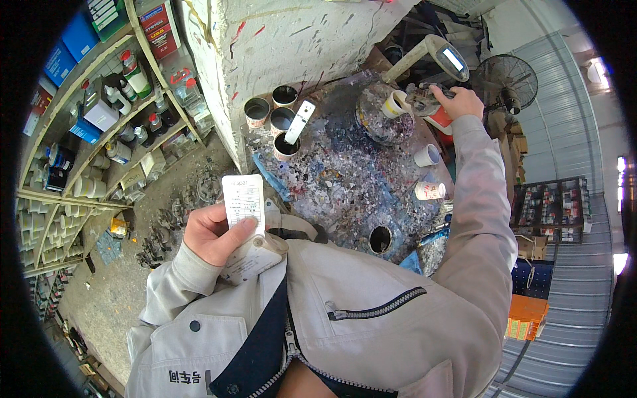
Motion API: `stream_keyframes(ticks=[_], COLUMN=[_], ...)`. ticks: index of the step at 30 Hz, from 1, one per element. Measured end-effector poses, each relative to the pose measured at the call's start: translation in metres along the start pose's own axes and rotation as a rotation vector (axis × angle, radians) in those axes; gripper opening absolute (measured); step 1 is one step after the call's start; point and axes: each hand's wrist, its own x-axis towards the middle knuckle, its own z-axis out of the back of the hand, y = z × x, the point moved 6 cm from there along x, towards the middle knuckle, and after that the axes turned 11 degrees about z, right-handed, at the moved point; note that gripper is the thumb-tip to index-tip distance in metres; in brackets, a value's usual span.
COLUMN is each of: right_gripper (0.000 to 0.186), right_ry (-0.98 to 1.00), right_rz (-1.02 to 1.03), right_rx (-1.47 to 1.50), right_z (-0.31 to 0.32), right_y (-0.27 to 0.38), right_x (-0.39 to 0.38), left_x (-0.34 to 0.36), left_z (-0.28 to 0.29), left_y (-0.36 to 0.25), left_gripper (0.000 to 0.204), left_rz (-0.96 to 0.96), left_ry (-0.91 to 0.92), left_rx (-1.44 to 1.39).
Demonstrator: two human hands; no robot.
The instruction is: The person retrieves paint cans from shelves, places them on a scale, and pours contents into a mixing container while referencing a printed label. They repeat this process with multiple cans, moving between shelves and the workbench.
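My left hand (219,235) holds a white printed card (244,199), thumb across its front. My right hand (461,103) is at the upper right, fingers curled on a dark, paint-crusted object I cannot make out, below the scale's display (451,60). A tilted yellow-banded cup (395,105) sits on the crusted round platform (375,129). Several cups of dark paint (257,113) stand at the worktop's back left, a white strip (300,123) lying across one. Two white cups (426,155) are at the right. A dark-mouthed container (380,239) is near me.
Shelves of bottles and tins (119,151) line the left side above a littered floor (99,312). A paint-marked white pillar (279,33) stands behind the worktop (338,192). A fan (504,83), a dark rack (551,205) and an orange box (527,312) are at the right.
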Motion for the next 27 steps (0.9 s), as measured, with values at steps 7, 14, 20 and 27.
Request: stream_keyframes(ticks=[7, 14, 20, 27], right_gripper=[0.087, 0.09, 0.086, 0.065], right_ry=[0.026, 0.047, -0.085, -0.606], right_rz=[-0.008, -0.123, -0.406, -0.802], right_rx=[0.022, 0.106, 0.558, 1.814], right_z=[0.002, -0.012, -0.057, -0.08], right_y=[0.001, -0.014, -0.063, -0.05], right_x=[0.0, -0.003, -0.03, -0.142], left_x=[0.001, 0.001, 0.004, 0.007], left_z=[0.004, 0.006, 0.007, 0.0], left_y=[0.004, 0.009, 0.01, 0.006], left_gripper=[0.02, 0.019, 0.019, 0.021], left_rz=[0.0, -0.005, 0.01, 0.053], left_ry=[-0.013, -0.024, -0.018, 0.013], left_rx=[0.012, -0.002, -0.009, 0.0])
